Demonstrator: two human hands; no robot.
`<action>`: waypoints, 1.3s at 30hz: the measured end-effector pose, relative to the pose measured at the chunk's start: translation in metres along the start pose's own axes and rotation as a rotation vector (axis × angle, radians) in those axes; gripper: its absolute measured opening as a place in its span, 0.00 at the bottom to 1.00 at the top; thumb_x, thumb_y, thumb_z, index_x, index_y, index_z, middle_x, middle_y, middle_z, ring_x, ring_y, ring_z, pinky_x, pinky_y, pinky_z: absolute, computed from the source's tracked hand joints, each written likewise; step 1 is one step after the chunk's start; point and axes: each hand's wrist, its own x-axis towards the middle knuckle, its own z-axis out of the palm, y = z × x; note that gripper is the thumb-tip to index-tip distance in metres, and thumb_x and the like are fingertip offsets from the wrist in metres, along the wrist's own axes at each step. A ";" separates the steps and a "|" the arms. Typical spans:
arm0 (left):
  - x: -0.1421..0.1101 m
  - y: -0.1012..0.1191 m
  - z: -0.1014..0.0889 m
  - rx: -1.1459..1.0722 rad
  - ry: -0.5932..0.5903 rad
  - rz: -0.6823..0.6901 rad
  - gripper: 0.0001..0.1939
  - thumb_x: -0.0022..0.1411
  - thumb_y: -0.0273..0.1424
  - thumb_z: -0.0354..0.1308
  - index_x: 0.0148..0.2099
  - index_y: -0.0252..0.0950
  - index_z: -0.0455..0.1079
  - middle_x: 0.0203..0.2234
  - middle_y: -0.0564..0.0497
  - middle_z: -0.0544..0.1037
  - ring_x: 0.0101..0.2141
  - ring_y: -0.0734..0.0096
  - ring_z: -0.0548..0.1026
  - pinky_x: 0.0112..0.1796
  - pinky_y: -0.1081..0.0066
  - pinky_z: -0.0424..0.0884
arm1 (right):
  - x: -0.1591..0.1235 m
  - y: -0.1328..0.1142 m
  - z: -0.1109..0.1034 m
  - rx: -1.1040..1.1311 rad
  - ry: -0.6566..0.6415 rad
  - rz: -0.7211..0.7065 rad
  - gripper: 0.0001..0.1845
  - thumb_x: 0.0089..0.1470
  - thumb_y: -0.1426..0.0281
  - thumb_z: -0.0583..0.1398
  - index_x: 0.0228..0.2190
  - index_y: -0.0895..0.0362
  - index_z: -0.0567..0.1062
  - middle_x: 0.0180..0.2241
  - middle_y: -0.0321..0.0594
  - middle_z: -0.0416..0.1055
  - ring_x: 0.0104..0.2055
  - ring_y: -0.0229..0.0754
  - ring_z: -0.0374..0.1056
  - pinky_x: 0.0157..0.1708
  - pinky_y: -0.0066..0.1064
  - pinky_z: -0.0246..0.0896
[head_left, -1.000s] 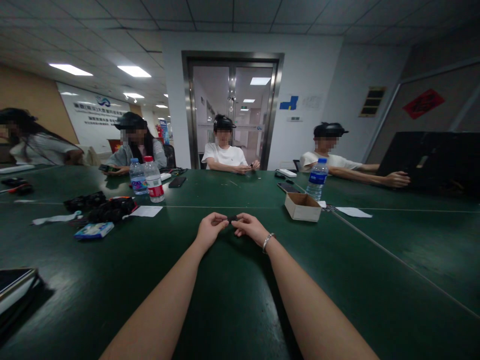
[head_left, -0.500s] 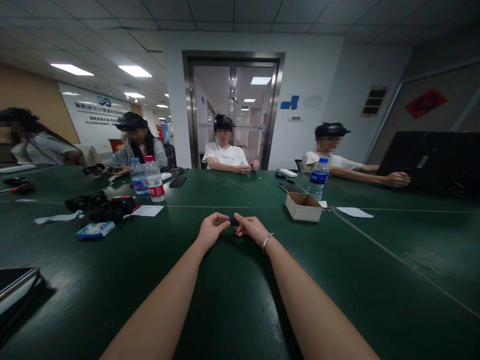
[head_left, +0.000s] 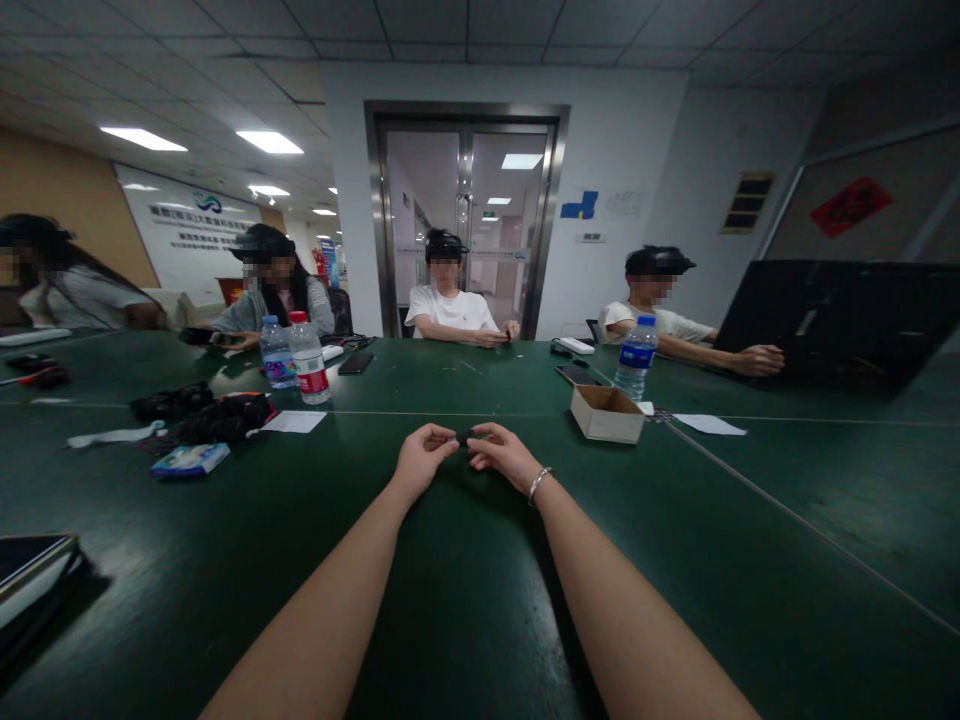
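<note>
Over the green table [head_left: 450,560], my left hand [head_left: 421,462] and my right hand [head_left: 508,458] meet fingertip to fingertip. Between them is a small black object [head_left: 463,439], too small and covered to name. My left thumb and fingers pinch its left end. The thumb and fingers of my right hand are closed on its right end, and a silver bracelet circles that wrist. An open cardboard box [head_left: 607,414] stands beyond my right hand, to the right.
Two bottles [head_left: 309,362], black gear [head_left: 225,415] and a blue packet [head_left: 190,460] are at left. A water bottle [head_left: 636,358] stands behind the box. A phone-like device [head_left: 34,575] lies near left. Several people sit opposite; one holds a large black panel [head_left: 840,325].
My right fingers have shifted slightly on the small black object, and the right hand's lower fingers have straightened a little. The person at right has moved the large black panel leftward.
</note>
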 end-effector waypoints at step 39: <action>-0.004 0.008 0.007 0.006 -0.078 -0.056 0.19 0.48 0.41 0.61 0.37 0.32 0.68 0.24 0.51 0.72 0.27 0.72 0.71 0.30 0.73 0.67 | -0.005 -0.003 -0.004 0.071 -0.050 -0.010 0.09 0.45 0.78 0.63 0.31 0.63 0.69 0.20 0.39 0.70 0.20 0.33 0.67 0.19 0.18 0.64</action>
